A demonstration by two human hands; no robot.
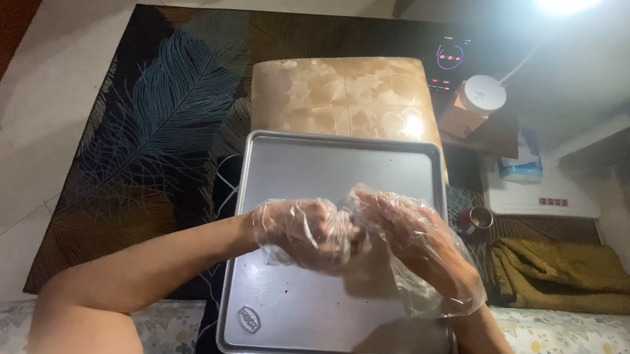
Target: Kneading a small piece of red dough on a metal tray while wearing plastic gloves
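Hands meet over the middle of a metal baking tray [316, 162] — our left hand [304, 231] and right hand [410, 234], each in a loose clear plastic glove. Left glove [278, 251] bunches at the wrist; right glove [432, 286] hangs baggy past the wrist. Left grip is curled narrow, fingers folded in toward the right fingertips; right grip is half closed, fingers bent toward the left hand. The two grips touch at the fingertips. Whether anything sits between them we cannot tell — film and glare hide it.

Directly under the grips lies the tray, silver, rectangular, raised rim, with a small oval stamp [248, 319] near the corner below the left grip. Beyond the grips, past the tray's far edge, sits a tan marbled worktop [342, 91]. Right of the right grip, just off the tray rim, stands a small metal cup [481, 218]; further right a folded mustard towel [564, 276]. Up and right of the grips: a white lamp base [483, 92], a white flat appliance [539, 198], a blue-white packet [521, 164] and a dark clock display [450, 58]. Left of the left grip spreads a dark rug with a feather print [158, 116].
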